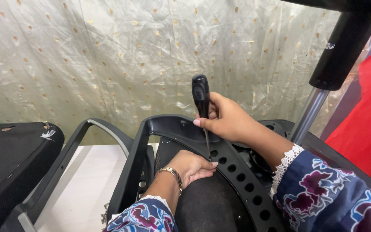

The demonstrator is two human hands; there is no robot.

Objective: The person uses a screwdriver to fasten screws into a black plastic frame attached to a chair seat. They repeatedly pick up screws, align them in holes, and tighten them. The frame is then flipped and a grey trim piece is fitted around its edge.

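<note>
At the middle of the view, our right hand (226, 120) is clenched around the ribbed black handle of a screwdriver (201, 99), held nearly upright with its thin shaft pointing down. The tip seems to meet the black plastic chair frame (168, 126) at one of the holes in its curved, perforated rim, though the contact point is partly hidden. Our left hand (193, 165), with a gold bracelet (172, 174) at the wrist, lies flat with fingers released, pressing on the dark mesh panel (213, 204) just below the tip. We judge the step in hand to be working a fastener at that rim; the move ahead calls for a vertical shaft and firm downward pressure while the left hand steadies the part. The frame looks glossy, rigid and curved, with a row of round holes running down to the right. It rests over a pale table (86, 180), in front of a dotted cream curtain (121, 56).
</note>
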